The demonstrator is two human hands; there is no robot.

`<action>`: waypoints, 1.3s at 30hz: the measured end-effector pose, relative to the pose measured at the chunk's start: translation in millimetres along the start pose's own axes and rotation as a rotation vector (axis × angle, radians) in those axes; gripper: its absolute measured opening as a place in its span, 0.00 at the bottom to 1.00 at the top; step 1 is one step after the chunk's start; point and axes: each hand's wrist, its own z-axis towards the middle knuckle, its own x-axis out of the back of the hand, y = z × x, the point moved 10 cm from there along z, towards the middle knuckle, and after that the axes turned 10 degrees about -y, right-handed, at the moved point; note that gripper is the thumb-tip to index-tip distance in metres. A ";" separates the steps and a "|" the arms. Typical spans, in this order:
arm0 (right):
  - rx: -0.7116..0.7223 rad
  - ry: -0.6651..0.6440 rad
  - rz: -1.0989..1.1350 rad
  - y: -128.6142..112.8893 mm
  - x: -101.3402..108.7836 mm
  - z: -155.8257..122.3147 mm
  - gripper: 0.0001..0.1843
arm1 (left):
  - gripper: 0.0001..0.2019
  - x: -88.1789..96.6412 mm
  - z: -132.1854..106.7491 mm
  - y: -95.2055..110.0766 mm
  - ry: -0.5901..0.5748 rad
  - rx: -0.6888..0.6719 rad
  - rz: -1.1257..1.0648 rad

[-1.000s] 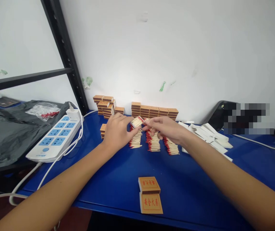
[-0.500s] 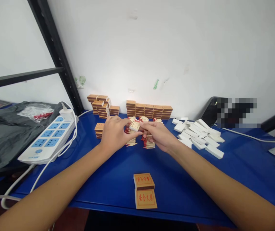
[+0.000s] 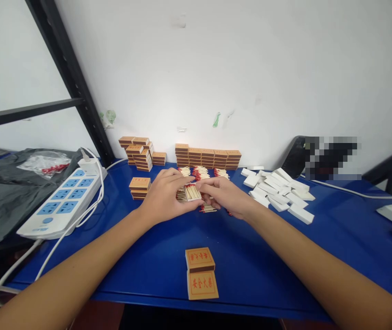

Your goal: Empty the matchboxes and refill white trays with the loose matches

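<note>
My left hand [image 3: 163, 197] and my right hand [image 3: 225, 196] meet over the middle of the blue table [image 3: 155, 252]. Between their fingertips they hold a small white matchbox tray [image 3: 192, 192] filled with red-tipped matches. Both hands are closed in a pinch on it. Under and behind the hands lie piles of loose matches [image 3: 201, 173]. Two orange matchbox sleeves [image 3: 201, 272] lie near the front edge.
Stacks of orange matchboxes [image 3: 208, 158] line the wall, with more matchbox stacks [image 3: 140, 152] further left and a short stack [image 3: 139, 188] beside my left hand. White empty trays [image 3: 280, 192] are heaped at the right. A white power strip [image 3: 63, 201] with cable lies left.
Both hands with the tray have come a little nearer to me and lower over the match piles. The camera has tilted, so everything sits slightly lower left.
</note>
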 end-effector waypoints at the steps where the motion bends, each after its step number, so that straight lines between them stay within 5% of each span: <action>1: 0.006 0.000 -0.002 0.4 -0.4 0.2 0.11 | 0.24 -0.3 0.1 -1.2 0.002 0.007 -0.002; 5: 0.025 -0.013 -0.050 1.6 -4.9 1.7 0.18 | 0.24 0.4 0.7 -4.4 0.006 0.016 0.022; 8: 0.144 0.100 -0.240 -16.6 7.9 -1.2 0.20 | 0.23 5.2 0.4 -6.6 0.037 0.034 0.084; 11: 0.298 0.338 -0.644 -54.2 43.2 -20.1 0.16 | 0.23 9.0 -0.2 -11.2 0.059 0.078 0.133; 14: 0.295 0.585 -0.947 -73.2 97.5 -48.8 0.14 | 0.24 9.9 -0.5 -14.3 0.062 0.100 0.151; 17: 0.152 0.660 -1.133 -51.9 142.5 -66.5 0.18 | 0.24 10.6 -0.7 -14.3 0.074 0.100 0.152; 24: 0.141 0.382 -1.450 31.1 128.2 -66.6 0.29 | 0.23 4.7 0.4 -9.0 0.027 0.077 0.158; 29: 0.058 0.335 -1.468 43.4 137.0 -72.5 0.29 | 0.21 3.2 0.3 -14.4 0.011 0.101 0.137; 39: 0.059 0.459 -1.498 58.4 186.6 -112.3 0.26 | 0.21 2.8 0.6 -12.7 0.004 0.108 0.151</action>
